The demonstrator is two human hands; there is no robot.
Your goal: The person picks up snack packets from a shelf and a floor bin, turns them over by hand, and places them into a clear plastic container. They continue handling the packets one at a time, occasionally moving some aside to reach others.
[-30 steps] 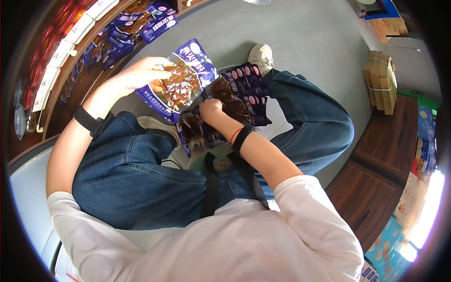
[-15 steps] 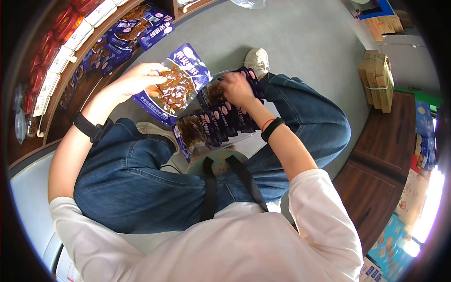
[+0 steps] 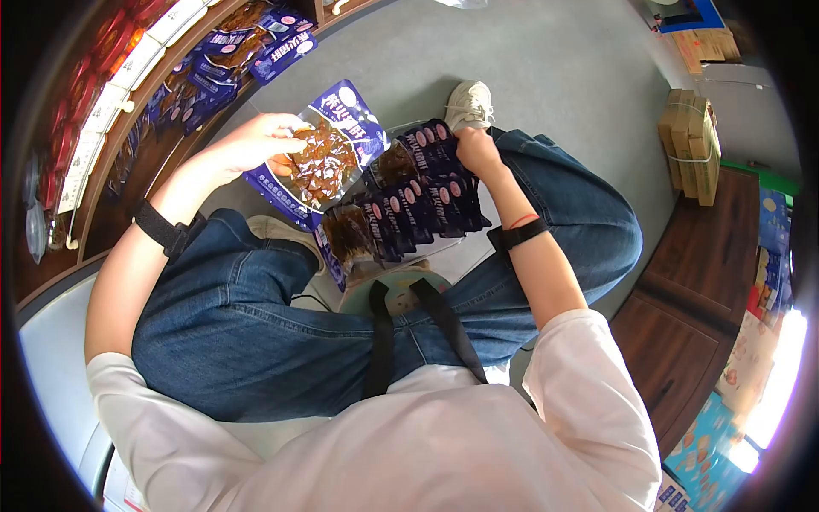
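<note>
A blue snack pouch (image 3: 328, 154) with a clear window showing brown pieces of food hangs tilted in my left hand (image 3: 260, 149), the thumb and fingers closed on its left edge. Between my legs stand two rows of matching pouches (image 3: 401, 218), packed upright and overlapping. My right hand (image 3: 479, 152) is curled at the right end of the back row (image 3: 418, 149), touching the last pouches. Its fingertips are mostly hidden, so what they hold cannot be made out.
At the left, a wooden shelf (image 3: 128, 136) holds more blue pouches (image 3: 205, 77) and red packages (image 3: 85, 94). A round-topped stool (image 3: 397, 294) sits between my thighs. Strapped cardboard boxes (image 3: 689, 145) and a dark wooden cabinet (image 3: 682, 299) are at the right.
My right hand has slid right, from over the back row of pouches to its right end, uncovering the pouch fronts. The left hand and its pouch have barely moved.
</note>
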